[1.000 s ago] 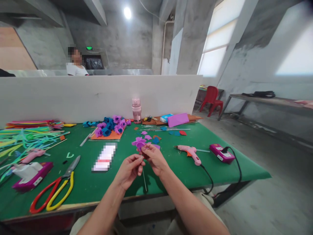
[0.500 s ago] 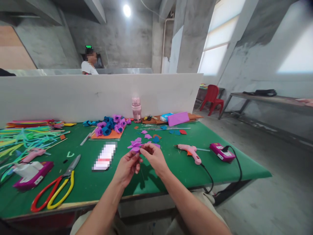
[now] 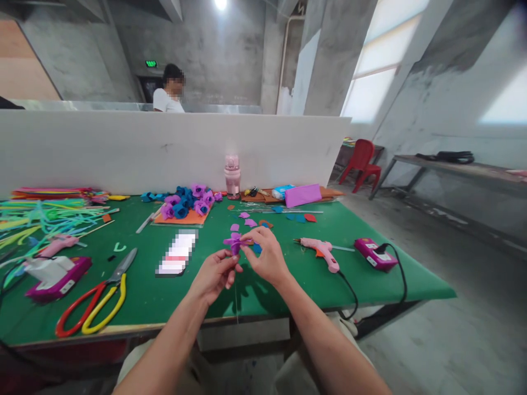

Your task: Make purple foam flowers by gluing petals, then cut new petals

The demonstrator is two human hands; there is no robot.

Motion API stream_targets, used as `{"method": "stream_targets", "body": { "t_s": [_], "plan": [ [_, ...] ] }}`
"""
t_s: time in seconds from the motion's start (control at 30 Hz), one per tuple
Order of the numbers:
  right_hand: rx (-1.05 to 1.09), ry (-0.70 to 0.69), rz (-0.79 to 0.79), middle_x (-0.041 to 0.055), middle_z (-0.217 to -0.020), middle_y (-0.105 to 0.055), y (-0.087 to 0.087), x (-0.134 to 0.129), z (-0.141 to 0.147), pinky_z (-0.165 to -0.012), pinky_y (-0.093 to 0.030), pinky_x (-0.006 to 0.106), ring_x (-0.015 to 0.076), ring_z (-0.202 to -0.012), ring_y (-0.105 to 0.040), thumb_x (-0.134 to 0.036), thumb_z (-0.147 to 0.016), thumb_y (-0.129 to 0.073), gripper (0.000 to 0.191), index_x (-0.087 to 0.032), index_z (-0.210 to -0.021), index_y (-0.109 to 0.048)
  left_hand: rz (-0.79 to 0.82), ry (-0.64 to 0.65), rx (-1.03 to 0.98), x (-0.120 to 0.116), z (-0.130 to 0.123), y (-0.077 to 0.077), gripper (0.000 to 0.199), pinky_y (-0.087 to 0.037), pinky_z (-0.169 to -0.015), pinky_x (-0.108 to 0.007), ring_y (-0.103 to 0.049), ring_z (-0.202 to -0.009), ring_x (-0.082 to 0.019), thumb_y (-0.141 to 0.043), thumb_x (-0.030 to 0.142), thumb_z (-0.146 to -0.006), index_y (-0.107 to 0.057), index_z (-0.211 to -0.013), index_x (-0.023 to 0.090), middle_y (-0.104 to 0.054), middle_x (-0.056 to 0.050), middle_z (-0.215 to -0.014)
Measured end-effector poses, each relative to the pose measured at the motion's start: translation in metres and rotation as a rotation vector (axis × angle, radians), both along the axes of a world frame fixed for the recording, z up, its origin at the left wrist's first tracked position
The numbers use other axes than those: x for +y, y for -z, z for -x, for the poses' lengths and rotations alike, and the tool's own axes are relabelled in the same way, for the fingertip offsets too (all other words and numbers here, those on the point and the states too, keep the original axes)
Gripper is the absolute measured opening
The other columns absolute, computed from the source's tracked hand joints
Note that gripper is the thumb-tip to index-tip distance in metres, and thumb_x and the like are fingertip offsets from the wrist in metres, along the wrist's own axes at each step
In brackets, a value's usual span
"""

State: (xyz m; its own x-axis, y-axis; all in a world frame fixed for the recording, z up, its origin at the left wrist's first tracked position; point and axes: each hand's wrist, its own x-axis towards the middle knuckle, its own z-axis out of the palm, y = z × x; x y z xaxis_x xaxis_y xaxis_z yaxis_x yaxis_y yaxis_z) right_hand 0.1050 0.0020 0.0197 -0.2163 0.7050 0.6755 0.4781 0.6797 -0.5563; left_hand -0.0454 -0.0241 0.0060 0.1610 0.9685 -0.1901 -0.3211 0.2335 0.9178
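A purple paper flower (image 3: 234,242) with spread petals is held upright over the green table. My left hand (image 3: 214,274) is closed around its base, thumb and fingertips pinched together. A thin wire stem (image 3: 237,302) hangs straight down below those fingers. My right hand (image 3: 267,257) pinches a petal on the flower's right side between thumb and fingers; the fingertips partly hide it. Just beyond the hands lie loose purple petals (image 3: 250,223) and a few blue and rust-coloured paper pieces, some of them covered by my right hand.
A pink glue gun (image 3: 321,249) lies to the right, its cord running to a purple power strip (image 3: 375,254). Large scissors (image 3: 107,291) and a phone (image 3: 178,252) are at left. Behind stand finished purple and blue flowers (image 3: 187,202) and a pink bottle (image 3: 233,176) before a white partition (image 3: 123,148).
The flower has turned upright, its petals now seen more from the side. My right hand has shifted slightly and pinches at its right edge. The camera view has tilted slightly.
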Motion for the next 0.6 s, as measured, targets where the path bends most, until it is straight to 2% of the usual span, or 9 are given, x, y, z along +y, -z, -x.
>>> {"method": "stream_targets", "body": {
  "t_s": [0.3,0.6],
  "plan": [
    [0.000,0.034,0.031,0.0031,-0.084,-0.061,0.0028,0.0009,0.0038,-0.080,-0.041,0.033,0.0187,-0.084,-0.055,-0.023,-0.078,-0.063,0.002,-0.022,-0.079,-0.065,-0.015,0.036,0.066,-0.0033,-0.0006,0.0007,0.033,-0.029,-0.027,-0.014,-0.043,-0.029,-0.005,-0.074,0.033,-0.064,-0.050,-0.080,0.017,-0.065,0.000,-0.055],
    [0.009,0.075,0.039,0.0017,-0.079,-0.061,0.0019,0.0035,0.0013,-0.077,-0.039,0.031,0.0172,-0.080,-0.055,-0.025,-0.077,-0.066,0.010,-0.021,-0.069,-0.061,-0.022,0.067,0.114,-0.0061,-0.0020,-0.0008,0.036,-0.028,-0.026,-0.014,-0.044,-0.028,-0.006,-0.074,0.036,-0.064,-0.049,-0.082,0.017,-0.064,0.001,-0.054]
  ]
}}
